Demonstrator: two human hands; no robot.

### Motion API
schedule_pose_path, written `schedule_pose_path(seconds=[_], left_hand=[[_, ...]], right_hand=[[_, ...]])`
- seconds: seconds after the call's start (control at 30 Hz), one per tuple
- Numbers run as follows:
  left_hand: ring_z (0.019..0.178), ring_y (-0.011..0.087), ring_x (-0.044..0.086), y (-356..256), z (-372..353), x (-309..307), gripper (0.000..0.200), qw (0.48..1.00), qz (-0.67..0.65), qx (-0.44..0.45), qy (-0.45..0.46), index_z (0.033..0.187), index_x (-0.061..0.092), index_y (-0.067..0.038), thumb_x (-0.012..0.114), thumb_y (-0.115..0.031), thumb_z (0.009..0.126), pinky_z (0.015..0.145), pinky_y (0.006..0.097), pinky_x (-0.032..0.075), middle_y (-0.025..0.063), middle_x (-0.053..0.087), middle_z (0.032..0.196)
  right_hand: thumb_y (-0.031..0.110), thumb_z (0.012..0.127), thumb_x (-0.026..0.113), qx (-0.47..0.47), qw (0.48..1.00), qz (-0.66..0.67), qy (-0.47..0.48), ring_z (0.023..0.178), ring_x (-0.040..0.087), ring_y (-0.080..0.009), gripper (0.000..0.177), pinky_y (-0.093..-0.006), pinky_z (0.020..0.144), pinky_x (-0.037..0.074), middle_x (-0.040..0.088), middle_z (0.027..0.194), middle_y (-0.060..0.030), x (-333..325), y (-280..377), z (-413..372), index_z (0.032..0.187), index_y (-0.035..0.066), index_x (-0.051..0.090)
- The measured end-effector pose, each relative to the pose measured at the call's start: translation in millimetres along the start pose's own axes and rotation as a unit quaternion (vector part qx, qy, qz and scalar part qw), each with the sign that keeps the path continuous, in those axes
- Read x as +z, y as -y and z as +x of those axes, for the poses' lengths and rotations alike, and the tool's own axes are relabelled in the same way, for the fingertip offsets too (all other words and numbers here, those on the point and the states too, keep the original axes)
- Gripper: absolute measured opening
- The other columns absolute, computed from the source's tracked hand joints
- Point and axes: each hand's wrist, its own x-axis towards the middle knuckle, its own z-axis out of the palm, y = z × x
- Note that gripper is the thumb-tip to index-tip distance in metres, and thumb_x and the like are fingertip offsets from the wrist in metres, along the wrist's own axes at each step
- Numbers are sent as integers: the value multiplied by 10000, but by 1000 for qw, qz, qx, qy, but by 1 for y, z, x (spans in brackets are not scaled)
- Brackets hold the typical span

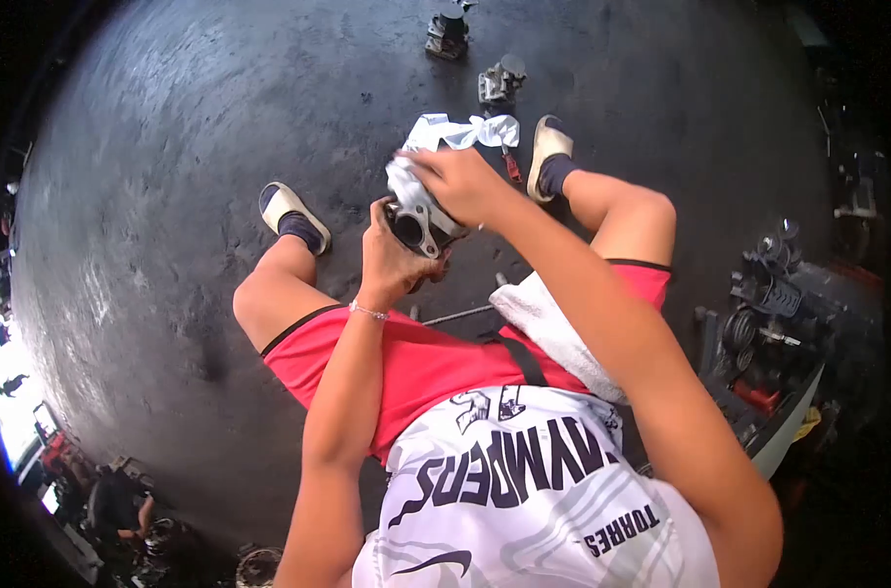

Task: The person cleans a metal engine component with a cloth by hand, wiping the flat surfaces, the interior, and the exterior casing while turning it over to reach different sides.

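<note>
A metal part (pixel 428 227) with a round opening and a flat flange is held up between my knees. My left hand (pixel 395 257) is wrapped round its lower left side. My right hand (pixel 455 181) is closed on a white cloth (pixel 406 186), which it presses against the top of the part. Some of the fingers are hidden behind the part and the cloth. Just beyond my hands, another white cloth (pixel 455 132) lies on the floor, with a red-handled tool (pixel 511 167) beside it.
Two metal assemblies stand on the dark floor ahead, one nearer (pixel 499 86) and one farther (pixel 447 37). A towel (pixel 553 328) lies over my right thigh. Metal parts (pixel 749 328) are piled at the right. Another person (pixel 117 510) is at the lower left.
</note>
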Motion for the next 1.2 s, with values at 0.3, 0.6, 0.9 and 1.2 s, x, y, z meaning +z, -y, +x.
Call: schedule_pose_path(seconds=[0.3, 0.6, 0.9, 1.2], left_hand=[[787, 220, 587, 9, 4, -10, 838, 999, -4, 24, -44, 1076, 375, -3, 847, -210, 415, 733, 313, 487, 138, 593, 875], [842, 194, 563, 15, 1, -10, 921, 991, -110, 23, -75, 1114, 364, -9, 873, -191, 370, 785, 295, 472, 110, 576, 929], [916, 191, 541, 7, -7, -21, 856, 992, -35, 82, -91, 1132, 344, -15, 839, -173, 451, 823, 298, 452, 99, 545, 988], [1092, 242, 435, 11, -21, -32, 1022, 989, -90, 113, -41, 1225, 218, -16, 830, -222, 433, 956, 363, 355, 120, 403, 1160]], right_hand=[[194, 868, 496, 34, 999, 5, 20, 995, 551, -369, 322, -372, 830, 437, 564, 1035, -241, -12, -8, -30, 1155, 61, 554], [196, 852, 527, -70, 994, 63, -54, 1099, 500, -362, 317, -393, 852, 434, 579, 1013, -249, 4, 7, -39, 1132, 58, 581], [252, 885, 519, 292, 866, 406, -27, 882, 611, -225, 404, -348, 774, 468, 616, 1045, -109, -6, -57, 0, 1186, -17, 504], [209, 921, 483, 207, 689, 692, -59, 877, 602, -106, 326, -247, 750, 491, 603, 1014, -60, -4, 16, -54, 1162, -10, 476]])
